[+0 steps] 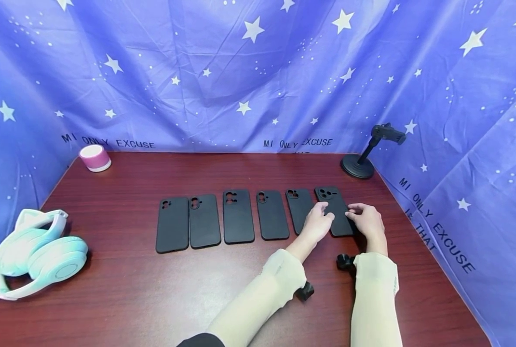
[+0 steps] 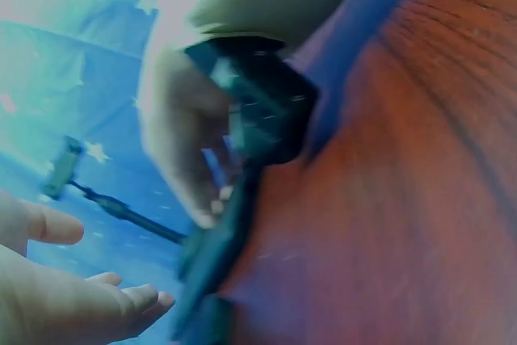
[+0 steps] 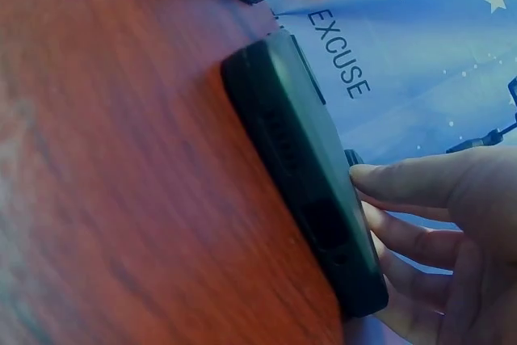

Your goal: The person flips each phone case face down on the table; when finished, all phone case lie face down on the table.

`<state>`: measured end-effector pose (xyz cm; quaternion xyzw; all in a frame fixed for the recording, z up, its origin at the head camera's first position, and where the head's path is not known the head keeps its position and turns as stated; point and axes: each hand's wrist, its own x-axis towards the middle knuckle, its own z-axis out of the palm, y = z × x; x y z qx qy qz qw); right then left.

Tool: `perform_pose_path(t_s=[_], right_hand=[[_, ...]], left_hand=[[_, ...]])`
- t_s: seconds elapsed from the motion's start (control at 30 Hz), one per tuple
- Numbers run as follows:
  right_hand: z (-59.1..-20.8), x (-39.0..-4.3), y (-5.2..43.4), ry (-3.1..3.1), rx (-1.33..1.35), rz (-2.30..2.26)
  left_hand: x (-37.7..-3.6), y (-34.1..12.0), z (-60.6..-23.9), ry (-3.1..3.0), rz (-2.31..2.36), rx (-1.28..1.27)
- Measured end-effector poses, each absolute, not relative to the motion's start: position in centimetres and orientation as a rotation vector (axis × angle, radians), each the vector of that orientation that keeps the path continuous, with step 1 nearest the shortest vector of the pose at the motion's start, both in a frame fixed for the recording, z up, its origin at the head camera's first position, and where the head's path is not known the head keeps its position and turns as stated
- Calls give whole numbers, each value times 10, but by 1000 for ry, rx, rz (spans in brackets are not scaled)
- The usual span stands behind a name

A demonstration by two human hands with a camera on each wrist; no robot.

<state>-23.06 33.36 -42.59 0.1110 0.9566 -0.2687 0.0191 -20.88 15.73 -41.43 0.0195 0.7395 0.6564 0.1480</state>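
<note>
Several black phone cases lie in a row, backs up, camera cutouts at the far end. At the row's right end, my right hand (image 1: 368, 221) has thumb and fingertips close together at the right edge of the last phone case (image 1: 338, 217). In the right wrist view, that phone case (image 3: 303, 167) shows its lower edge with small holes, the right thumb (image 3: 420, 179) and fingers along its upper side. My left hand (image 1: 318, 222) hovers over the left side of this case and the neighbouring phone case (image 1: 299, 205), partly covering both. Its fingers are spread and hold nothing.
A black stand (image 1: 358, 166) stands at the back right of the red-brown table. White-and-mint headphones (image 1: 58, 260) lie at the left, and a pink-and-white round container (image 1: 95, 159) sits at the back left. A starry blue curtain (image 1: 219, 72) surrounds the table.
</note>
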Motion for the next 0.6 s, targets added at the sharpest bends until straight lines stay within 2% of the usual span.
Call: perform_pose_path(t_s=[0.33,0.6], right_hand=[[-418,-226,339,2888,214,-912],[-405,-220,340,2836,88,-697]], left_hand=[[-212,71,-379,2401,1575,494],[-202,-11,-375,2666,1294,588]])
